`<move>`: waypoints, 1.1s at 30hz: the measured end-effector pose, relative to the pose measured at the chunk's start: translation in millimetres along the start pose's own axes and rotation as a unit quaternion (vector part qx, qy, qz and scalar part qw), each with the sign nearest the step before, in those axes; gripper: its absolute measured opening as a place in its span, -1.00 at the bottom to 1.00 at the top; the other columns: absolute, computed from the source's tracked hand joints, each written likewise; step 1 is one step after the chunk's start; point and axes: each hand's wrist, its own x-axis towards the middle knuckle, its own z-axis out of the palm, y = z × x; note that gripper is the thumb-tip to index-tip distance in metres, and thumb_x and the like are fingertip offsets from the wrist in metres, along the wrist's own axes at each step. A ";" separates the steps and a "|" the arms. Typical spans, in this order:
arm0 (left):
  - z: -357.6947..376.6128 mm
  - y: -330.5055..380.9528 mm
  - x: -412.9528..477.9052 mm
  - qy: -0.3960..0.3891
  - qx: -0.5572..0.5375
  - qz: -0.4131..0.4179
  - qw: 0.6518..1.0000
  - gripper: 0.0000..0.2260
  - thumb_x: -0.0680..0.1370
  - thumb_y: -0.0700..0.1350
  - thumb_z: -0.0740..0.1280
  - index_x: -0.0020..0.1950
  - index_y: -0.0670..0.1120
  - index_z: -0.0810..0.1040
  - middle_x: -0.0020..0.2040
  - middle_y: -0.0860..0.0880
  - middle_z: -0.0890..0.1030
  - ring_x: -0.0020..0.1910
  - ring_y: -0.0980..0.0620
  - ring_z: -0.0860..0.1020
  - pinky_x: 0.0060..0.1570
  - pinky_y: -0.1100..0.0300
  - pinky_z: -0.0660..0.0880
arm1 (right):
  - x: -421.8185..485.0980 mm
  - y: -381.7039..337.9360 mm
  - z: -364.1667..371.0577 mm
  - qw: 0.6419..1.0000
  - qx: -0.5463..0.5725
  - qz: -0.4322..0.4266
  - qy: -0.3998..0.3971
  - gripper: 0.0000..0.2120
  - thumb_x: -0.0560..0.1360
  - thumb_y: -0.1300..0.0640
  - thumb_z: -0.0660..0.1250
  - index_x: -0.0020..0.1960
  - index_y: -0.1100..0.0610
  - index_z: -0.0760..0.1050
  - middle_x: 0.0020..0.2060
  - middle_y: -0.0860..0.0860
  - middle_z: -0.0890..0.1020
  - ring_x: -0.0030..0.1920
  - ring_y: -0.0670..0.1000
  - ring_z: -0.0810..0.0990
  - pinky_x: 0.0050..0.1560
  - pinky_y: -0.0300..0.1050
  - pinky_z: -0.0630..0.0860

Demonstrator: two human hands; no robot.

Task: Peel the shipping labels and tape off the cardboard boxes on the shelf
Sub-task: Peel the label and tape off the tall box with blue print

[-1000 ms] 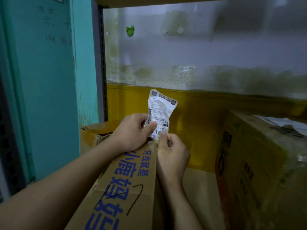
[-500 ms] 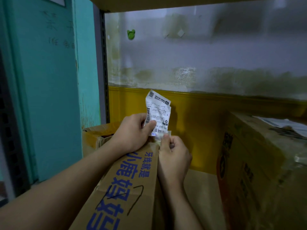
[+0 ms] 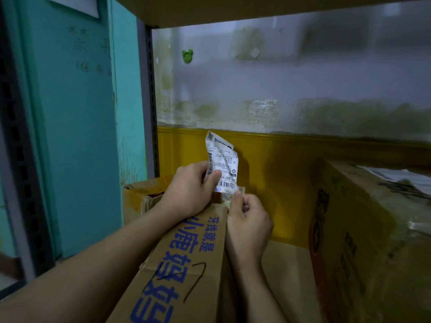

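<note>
**Shipping label lifted at the far top corner of the near box, both hands engaged**

Nearest the camera, two bare forearms reach forward over the cardboard box (image 3: 186, 264), which bears large blue characters and a black pen stroke and lies lengthwise on the shelf (image 3: 286, 264). At the box's far top corner, the left hand (image 3: 191, 190) holds the shipping label (image 3: 224, 164). Its fingers are curled behind the paper and the thumb is pressed across the barcode. The right hand (image 3: 247, 220), just beside it and slightly lower, pinches a crumpled tape scrap (image 3: 229, 194) between thumb and forefinger at the label's lower edge, its other fingers curled in.

The label stands upright above the corner. Whether its foot is still stuck to the cardboard cannot be told. Compared with one second ago, when the label spread broad and fairly flat, it is now creased, with its right side turned inward, so it appears narrower. Both hands remain at the same corner.

A second, torn box (image 3: 140, 197) sits behind the left hand. A larger box (image 3: 349, 229) with a paper sheet on top stands to the right, well apart. Beyond are a yellow wall band (image 3: 291, 183), a stained pale wall with a green clip (image 3: 187, 56), and the shelf post (image 3: 151, 101).
</note>
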 end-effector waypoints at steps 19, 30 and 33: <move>-4.7 8.6 -1.4 0.079 -0.095 -0.091 0.988 -0.78 0.67 -0.03 0.20 -0.07 -0.10 0.55 -0.34 -0.07 0.66 -0.51 -0.01 0.61 -0.51 0.20 0.53 | -0.7 3.1 -0.3 0.998 0.004 -0.024 0.058 -0.71 0.58 0.13 0.28 -0.30 0.07 0.35 -0.42 -0.05 0.44 -0.41 -0.09 0.32 -0.38 -0.25 0.18; -38.4 3.0 -27.6 0.018 -0.179 -0.153 0.972 -0.80 0.64 0.03 0.27 -0.08 0.01 0.62 -0.16 0.08 0.72 -0.18 0.10 0.69 -0.05 0.08 0.61 | -0.1 -10.7 -6.0 0.999 -0.044 -0.008 0.024 -0.76 0.57 0.01 0.31 -0.26 -0.01 0.42 -0.32 -0.02 0.60 -0.28 0.03 0.47 -0.31 -0.13 0.13; -38.9 5.1 -39.3 0.010 -0.157 -0.135 0.978 -0.80 0.65 0.06 0.24 0.07 0.04 0.64 -0.10 0.17 0.69 -0.13 0.27 0.64 -0.12 0.28 0.54 | 7.9 -15.4 -6.8 0.998 -0.043 0.032 -0.012 -0.73 0.55 -0.01 0.33 -0.28 0.06 0.47 -0.38 -0.10 0.54 -0.29 0.03 0.49 -0.36 -0.07 0.22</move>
